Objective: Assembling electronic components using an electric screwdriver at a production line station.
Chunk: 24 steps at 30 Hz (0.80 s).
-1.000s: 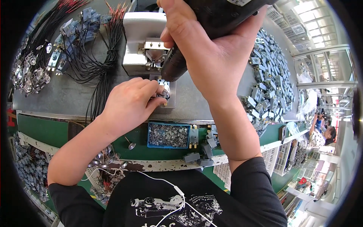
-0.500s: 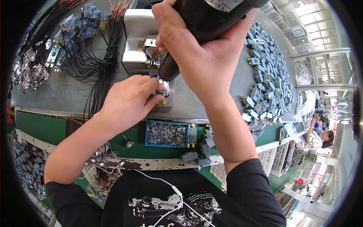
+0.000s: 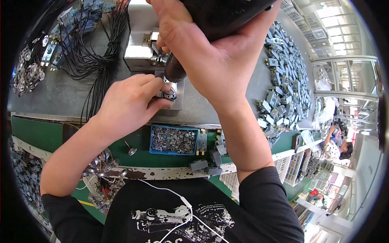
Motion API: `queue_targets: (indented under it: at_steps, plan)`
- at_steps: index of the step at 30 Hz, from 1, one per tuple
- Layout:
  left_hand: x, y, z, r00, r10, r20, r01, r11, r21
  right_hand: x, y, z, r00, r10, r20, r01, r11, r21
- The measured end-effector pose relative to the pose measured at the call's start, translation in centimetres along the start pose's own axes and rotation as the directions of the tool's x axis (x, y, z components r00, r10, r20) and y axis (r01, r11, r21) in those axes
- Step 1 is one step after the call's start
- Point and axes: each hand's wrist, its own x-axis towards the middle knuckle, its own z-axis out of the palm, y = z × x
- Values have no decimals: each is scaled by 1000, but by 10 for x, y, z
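Observation:
My right hand is wrapped round a black power screwdriver, its nose tilted down to the left. Under the nose, my left hand pinches a small metal part with a black wire between thumb and fingers. That part sits on a metal plate at the foot of a white-and-metal fixture. The screwdriver's tip is just above or touching the part; I cannot tell which. My fingers hide much of the part.
A blue tray of small metal pieces stands at the bench's near edge, beside several grey switch-like blocks. A large pile of grey blocks lies at right. Black wires and metal discs are at left. A co-worker sits far right.
The view has shifted slightly, so the bench things appear a little left and up. The screwdriver stays over the part; my left fingers have opened slightly, showing more of the part.

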Motion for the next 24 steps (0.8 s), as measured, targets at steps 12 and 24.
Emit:
queue_targets:
  at_steps: [12, 24]
  plan:
    - [0, -4, 1, 984, -131, 119, 162, 937, -311, 16, 37, -17, 937, -350, 11, 350, 935, -62]
    - [-26, 37, 33, 783, 442, 437, -492, 871, 2, -5, 12, -60, 973, -212, -94, 211, 977, -29]
